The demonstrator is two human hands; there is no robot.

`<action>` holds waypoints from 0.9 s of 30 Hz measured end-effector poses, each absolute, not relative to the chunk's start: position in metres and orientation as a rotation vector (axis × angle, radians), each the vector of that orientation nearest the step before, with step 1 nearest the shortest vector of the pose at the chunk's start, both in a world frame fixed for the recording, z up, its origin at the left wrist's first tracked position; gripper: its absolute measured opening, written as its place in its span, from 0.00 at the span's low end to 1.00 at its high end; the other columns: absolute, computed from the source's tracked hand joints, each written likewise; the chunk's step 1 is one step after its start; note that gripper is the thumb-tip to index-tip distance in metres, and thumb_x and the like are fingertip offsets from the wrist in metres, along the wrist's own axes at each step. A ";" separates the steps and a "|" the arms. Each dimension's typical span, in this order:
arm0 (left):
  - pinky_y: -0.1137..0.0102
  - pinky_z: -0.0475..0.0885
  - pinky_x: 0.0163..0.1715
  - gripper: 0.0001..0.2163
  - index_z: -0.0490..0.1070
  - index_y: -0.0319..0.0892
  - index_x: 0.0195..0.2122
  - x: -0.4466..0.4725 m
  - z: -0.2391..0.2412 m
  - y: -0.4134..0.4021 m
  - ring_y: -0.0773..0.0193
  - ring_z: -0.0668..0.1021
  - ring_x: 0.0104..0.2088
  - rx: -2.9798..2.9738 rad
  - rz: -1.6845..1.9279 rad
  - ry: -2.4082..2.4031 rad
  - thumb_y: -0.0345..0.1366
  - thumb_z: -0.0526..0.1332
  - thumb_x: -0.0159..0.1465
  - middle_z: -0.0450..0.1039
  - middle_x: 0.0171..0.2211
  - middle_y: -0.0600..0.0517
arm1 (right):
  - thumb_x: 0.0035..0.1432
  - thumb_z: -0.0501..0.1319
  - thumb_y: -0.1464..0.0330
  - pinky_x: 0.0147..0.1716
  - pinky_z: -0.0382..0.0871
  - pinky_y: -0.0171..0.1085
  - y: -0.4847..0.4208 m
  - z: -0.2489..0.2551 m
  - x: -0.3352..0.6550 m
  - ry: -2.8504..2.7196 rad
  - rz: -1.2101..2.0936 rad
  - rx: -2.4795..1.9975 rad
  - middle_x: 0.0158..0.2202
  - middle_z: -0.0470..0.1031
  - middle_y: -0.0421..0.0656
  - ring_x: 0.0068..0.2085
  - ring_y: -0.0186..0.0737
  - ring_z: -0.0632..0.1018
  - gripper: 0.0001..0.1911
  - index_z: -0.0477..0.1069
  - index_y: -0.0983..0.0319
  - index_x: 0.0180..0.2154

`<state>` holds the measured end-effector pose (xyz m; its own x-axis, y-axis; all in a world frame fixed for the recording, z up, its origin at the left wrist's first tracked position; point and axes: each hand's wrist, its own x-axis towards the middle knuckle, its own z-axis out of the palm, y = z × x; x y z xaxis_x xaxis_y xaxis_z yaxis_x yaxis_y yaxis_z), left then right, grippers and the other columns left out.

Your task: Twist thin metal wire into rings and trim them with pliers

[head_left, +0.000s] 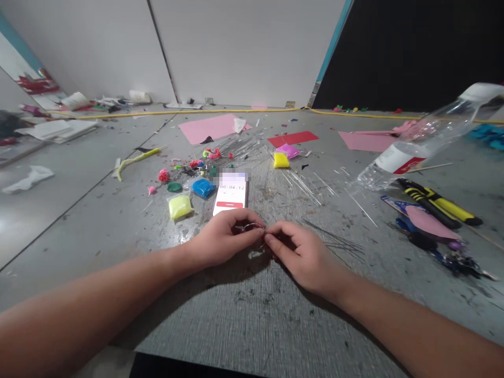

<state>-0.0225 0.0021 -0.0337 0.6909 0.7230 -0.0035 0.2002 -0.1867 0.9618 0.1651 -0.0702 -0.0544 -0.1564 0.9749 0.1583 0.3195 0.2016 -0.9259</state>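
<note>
Both hands meet over the grey table, in the middle of the head view. My left hand [230,236] pinches a thin silvery wire loop [255,227] between thumb and fingers. From the other side, my right hand [301,252] is closed with thumb and forefinger on the same wire, fingertips nearly touching those of the left. Most of the wire is hidden behind the fingers. Just beyond the left hand lies a phone [230,197] with a running-time display. Dark thin wires [338,241] lie beside the right hand.
Packets of yellow clay [180,208] and blue clay [202,187] lie left of the phone. Silvery wires [301,186] are scattered beyond. At right, a clear plastic bottle [417,142] leans over yellow-black pliers [439,202]. Pink paper [210,128] lies farther back.
</note>
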 end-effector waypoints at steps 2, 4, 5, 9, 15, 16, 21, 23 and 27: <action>0.72 0.69 0.32 0.05 0.75 0.39 0.37 -0.022 -0.033 0.003 0.69 0.75 0.31 1.752 0.552 0.724 0.35 0.64 0.63 0.74 0.30 0.54 | 0.65 0.59 0.65 0.29 0.69 0.35 -0.071 -0.055 0.165 -1.631 0.986 -1.251 0.31 0.77 0.42 0.32 0.36 0.76 0.08 0.73 0.61 0.36; 0.73 0.70 0.32 0.04 0.75 0.39 0.36 -0.023 -0.032 0.003 0.69 0.75 0.31 1.768 0.556 0.699 0.34 0.63 0.63 0.75 0.30 0.54 | 0.65 0.59 0.66 0.28 0.69 0.35 -0.073 -0.054 0.164 -1.625 0.996 -1.247 0.29 0.77 0.41 0.31 0.36 0.75 0.08 0.73 0.61 0.34; 0.73 0.70 0.32 0.04 0.75 0.39 0.36 -0.023 -0.032 0.003 0.69 0.76 0.31 1.776 0.557 0.684 0.33 0.63 0.63 0.75 0.30 0.54 | 0.64 0.60 0.66 0.28 0.69 0.34 -0.074 -0.054 0.164 -1.623 1.002 -1.239 0.29 0.77 0.41 0.30 0.36 0.75 0.08 0.73 0.61 0.34; 0.73 0.72 0.32 0.03 0.75 0.38 0.36 -0.024 -0.031 0.005 0.70 0.76 0.30 1.774 0.554 0.612 0.32 0.64 0.62 0.75 0.31 0.53 | 0.65 0.60 0.67 0.30 0.70 0.34 -0.075 -0.054 0.164 -1.611 1.019 -1.191 0.30 0.78 0.40 0.31 0.34 0.76 0.07 0.75 0.61 0.34; 0.74 0.72 0.32 0.03 0.76 0.39 0.35 -0.025 -0.031 0.005 0.70 0.77 0.30 1.752 0.570 0.582 0.32 0.66 0.62 0.77 0.30 0.53 | 0.64 0.62 0.68 0.30 0.69 0.34 -0.075 -0.054 0.166 -1.605 1.000 -1.177 0.29 0.79 0.39 0.30 0.34 0.76 0.06 0.77 0.61 0.35; 0.74 0.72 0.31 0.02 0.76 0.39 0.35 -0.025 -0.031 0.005 0.70 0.77 0.29 1.749 0.574 0.577 0.32 0.66 0.62 0.77 0.30 0.53 | 0.64 0.62 0.68 0.30 0.70 0.35 -0.075 -0.054 0.167 -1.607 1.001 -1.172 0.29 0.79 0.40 0.30 0.34 0.76 0.06 0.77 0.61 0.35; 0.74 0.71 0.28 0.01 0.74 0.40 0.32 -0.023 -0.029 0.004 0.70 0.77 0.27 1.759 0.589 0.573 0.31 0.65 0.61 0.77 0.29 0.53 | 0.65 0.62 0.67 0.30 0.70 0.36 -0.077 -0.050 0.165 -1.638 0.975 -1.158 0.30 0.80 0.40 0.30 0.35 0.77 0.07 0.77 0.61 0.35; 0.74 0.71 0.28 0.01 0.74 0.40 0.31 -0.023 -0.028 0.003 0.70 0.76 0.27 1.794 0.604 0.582 0.30 0.65 0.60 0.77 0.28 0.54 | 0.65 0.62 0.67 0.31 0.70 0.36 -0.077 -0.050 0.164 -1.649 0.965 -1.152 0.30 0.80 0.40 0.30 0.35 0.78 0.07 0.77 0.61 0.35; 0.74 0.71 0.29 0.01 0.75 0.40 0.30 -0.022 -0.027 0.002 0.69 0.75 0.28 1.884 0.644 0.640 0.28 0.65 0.57 0.76 0.28 0.54 | 0.64 0.62 0.67 0.30 0.71 0.35 -0.077 -0.052 0.163 -1.603 1.011 -1.150 0.29 0.79 0.40 0.30 0.34 0.77 0.06 0.77 0.61 0.35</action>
